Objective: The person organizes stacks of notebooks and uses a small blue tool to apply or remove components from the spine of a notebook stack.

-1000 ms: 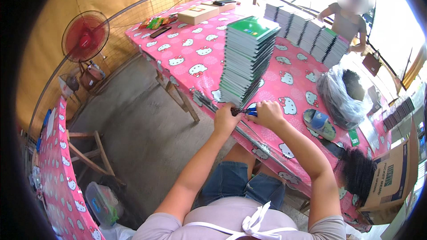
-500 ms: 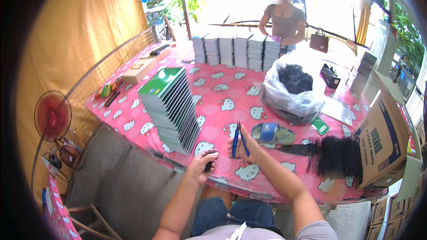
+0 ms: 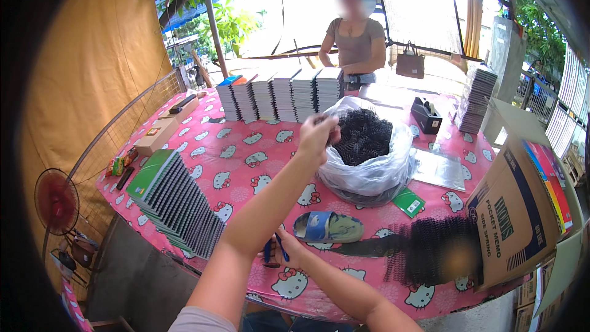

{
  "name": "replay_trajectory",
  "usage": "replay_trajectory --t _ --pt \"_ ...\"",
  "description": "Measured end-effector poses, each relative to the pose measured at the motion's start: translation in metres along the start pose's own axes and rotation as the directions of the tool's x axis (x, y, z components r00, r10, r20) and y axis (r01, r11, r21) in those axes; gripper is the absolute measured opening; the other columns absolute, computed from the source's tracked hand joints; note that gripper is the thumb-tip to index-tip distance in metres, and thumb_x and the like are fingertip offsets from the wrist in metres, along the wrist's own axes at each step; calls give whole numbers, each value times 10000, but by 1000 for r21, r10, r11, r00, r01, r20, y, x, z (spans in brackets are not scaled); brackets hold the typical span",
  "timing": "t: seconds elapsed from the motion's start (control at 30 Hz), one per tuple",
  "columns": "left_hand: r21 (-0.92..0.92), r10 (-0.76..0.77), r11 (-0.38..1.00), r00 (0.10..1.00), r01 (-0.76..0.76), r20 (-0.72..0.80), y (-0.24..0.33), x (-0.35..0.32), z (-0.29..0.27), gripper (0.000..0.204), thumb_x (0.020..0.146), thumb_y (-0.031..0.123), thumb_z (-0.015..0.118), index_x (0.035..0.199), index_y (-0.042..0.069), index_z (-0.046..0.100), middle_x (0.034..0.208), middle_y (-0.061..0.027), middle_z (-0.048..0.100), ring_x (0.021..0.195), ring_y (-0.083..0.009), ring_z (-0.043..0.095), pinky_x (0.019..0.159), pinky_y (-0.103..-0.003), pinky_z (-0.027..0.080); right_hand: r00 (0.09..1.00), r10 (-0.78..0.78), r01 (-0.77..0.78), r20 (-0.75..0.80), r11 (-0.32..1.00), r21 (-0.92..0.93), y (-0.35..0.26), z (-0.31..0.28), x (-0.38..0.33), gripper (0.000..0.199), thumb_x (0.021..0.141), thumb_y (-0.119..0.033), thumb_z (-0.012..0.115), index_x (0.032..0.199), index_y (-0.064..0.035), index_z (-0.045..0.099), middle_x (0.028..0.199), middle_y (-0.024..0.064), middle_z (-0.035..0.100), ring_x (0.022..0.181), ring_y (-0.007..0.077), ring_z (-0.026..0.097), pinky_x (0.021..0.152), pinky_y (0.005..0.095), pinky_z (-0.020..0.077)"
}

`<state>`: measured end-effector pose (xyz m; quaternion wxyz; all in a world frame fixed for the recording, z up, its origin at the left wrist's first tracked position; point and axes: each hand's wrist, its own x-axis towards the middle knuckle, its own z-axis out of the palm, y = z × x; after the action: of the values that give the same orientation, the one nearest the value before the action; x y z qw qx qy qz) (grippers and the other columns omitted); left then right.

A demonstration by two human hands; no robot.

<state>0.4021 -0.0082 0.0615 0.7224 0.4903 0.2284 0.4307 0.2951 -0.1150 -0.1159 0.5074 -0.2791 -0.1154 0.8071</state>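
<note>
My left hand is reached forward, fingers curled closed, at the left rim of a clear plastic bag. Whatever it may hold is hidden in the fingers. A tangled heap of black spiral binding coils fills the bag. Close to the table's front edge, my right hand grips blue-handled pliers, partly covered by my left forearm. To the left stands a tall, leaning stack of green-covered spiral notebooks. A blue and green slipper lies beyond my right hand.
Black coils lie beside a cardboard box at the right. Notebook stacks line the table's far side, where a person stands. A black holder and green card sit near the bag. A fan stands left.
My left hand has moved forward and right, from near the table's front edge to the bag. The right hand keeps the pliers, now partly behind my left forearm. The view has shifted.
</note>
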Motion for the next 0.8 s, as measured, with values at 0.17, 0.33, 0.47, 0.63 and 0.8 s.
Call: replay_trajectory --t 0.17,0.33,0.47,0.63,0.8 --pt "723 232 624 953 -298 193 -21 76 20 709 738 276 741 1306 5 416 1294 -269 431 1205 -336 453 958 -528 387 1000 6 -7 23 1000 25 6 0 8 599 870 -619 437 882 -35 570 796 113 617 751 239 624 739 392 517" --pt "955 243 267 968 -129 63 -34 49 30 491 750 380 658 1228 314 568 1490 -226 148 1386 -419 61 1007 -702 88 999 -35 35 8 999 -17 -2 -13 10 605 889 -603 403 1031 -34 549 881 109 631 777 239 628 745 400 514" --pt "967 100 254 995 0 -27 -38 53 -46 449 710 146 552 1151 119 627 1365 -294 354 1329 -451 228 1050 -530 266 998 -59 56 -20 988 -144 8 27 -5 637 898 -598 376 1129 -25 531 1040 144 620 906 275 611 823 433 482" --pt "931 445 203 876 -304 189 11 23 -36 510 686 272 615 1121 8 596 1256 -263 474 1193 -402 437 986 -451 375 999 -36 36 -18 999 -24 -1 -19 12 798 823 -728 344 1022 17 549 909 166 617 874 308 611 823 457 484" --pt "895 517 -144 740 -422 432 177 -87 -93 508 781 438 617 1145 84 619 1324 -259 431 1240 -420 379 1039 -444 308 987 -129 139 93 985 -105 6 2 -8 590 900 -575 376 925 -11 547 807 135 609 772 302 622 729 443 508"
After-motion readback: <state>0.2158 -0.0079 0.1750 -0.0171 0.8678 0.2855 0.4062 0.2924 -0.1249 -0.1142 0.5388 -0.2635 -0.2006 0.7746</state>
